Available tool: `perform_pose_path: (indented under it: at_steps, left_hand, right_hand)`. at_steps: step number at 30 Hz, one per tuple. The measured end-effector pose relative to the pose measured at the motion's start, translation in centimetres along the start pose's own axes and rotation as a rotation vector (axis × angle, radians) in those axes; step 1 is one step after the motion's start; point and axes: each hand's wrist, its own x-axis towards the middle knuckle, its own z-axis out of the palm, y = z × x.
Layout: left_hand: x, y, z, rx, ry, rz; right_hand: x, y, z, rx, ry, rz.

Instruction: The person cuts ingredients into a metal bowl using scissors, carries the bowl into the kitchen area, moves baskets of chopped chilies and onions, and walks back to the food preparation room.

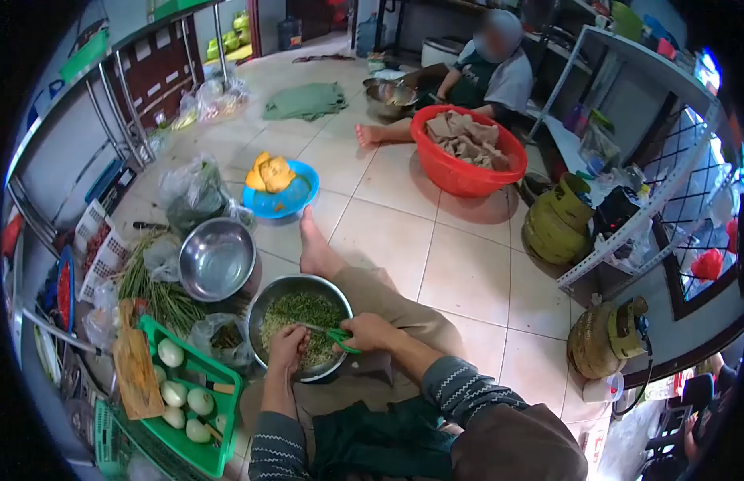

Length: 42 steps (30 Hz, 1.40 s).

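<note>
My right hand (367, 332) is closed on the green handles of a pair of scissors (332, 331), whose blades point left over a steel bowl (255, 309). Chopped greens (301, 309) and paler cut pieces fill the bowl, which rests by my folded legs. At the bowl's left side, near the blade tips, my left hand (288, 346) has its fingers pressed together; what they hold is too small to make out.
Left of me are an empty steel bowl (217, 259), long green stalks (151, 276), a green tray (227, 417) of whitish round vegetables and a wooden board (137, 369). Ahead are a blue basin (295, 196), a red tub (468, 180) and a seated person (488, 76). Gas cylinders (556, 224) stand right.
</note>
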Motion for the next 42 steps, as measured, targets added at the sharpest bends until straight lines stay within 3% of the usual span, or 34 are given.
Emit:
perform_pose_path:
  at_steps: [42]
  left_hand:
    - [0.5,-1.1,-0.2,-0.002,0.011,-0.010]
  right_hand:
    - [-0.1,-1.2,-0.4,0.040,-0.092,0.042]
